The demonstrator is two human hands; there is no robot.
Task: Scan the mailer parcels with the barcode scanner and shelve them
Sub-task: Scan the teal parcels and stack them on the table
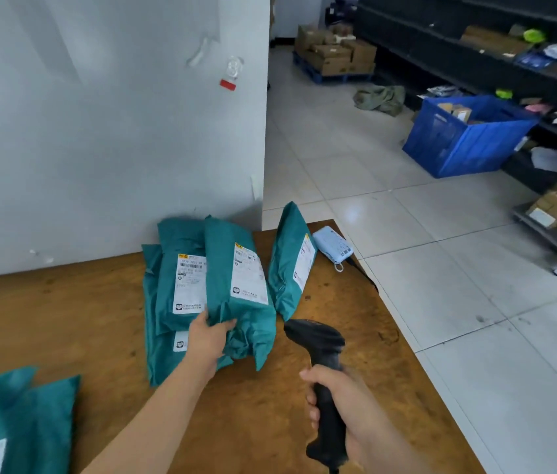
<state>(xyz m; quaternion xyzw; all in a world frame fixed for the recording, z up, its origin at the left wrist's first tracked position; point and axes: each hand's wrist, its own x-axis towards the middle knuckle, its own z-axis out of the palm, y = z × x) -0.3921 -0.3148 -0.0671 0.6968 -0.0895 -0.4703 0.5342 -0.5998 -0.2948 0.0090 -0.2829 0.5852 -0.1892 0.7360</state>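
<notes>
**Teal parcel in the left hand, scanner in the right**

The parcel (236, 295) is a soft, crinkled teal plastic bag with a white printed label on its upper face. It lies slanted over a pile (181, 289) of similar bags at the back of the table (65, 323). The left hand (210, 336) grips its wrinkled near end, thumb across the top and the other fingers tucked out of sight beneath. The right hand (335, 401) is wrapped fully round the grip of the scanner (321, 350), a matte black pistol-shaped tool whose rounded head points toward the parcel without touching it.

Just right of the pile, another teal bag (290, 265) stands on edge (its label faces right). Beside that lies a pale blue desk phone (332, 247). Two more teal bags (20, 415) lie at the near left corner. The table is worn brown board set against a white wall. Beyond, on the glossy tiled floor, sit a blue ribbed plastic crate (468, 142), dark shelves (475, 59) and stacked cardboard boxes (331, 51).
</notes>
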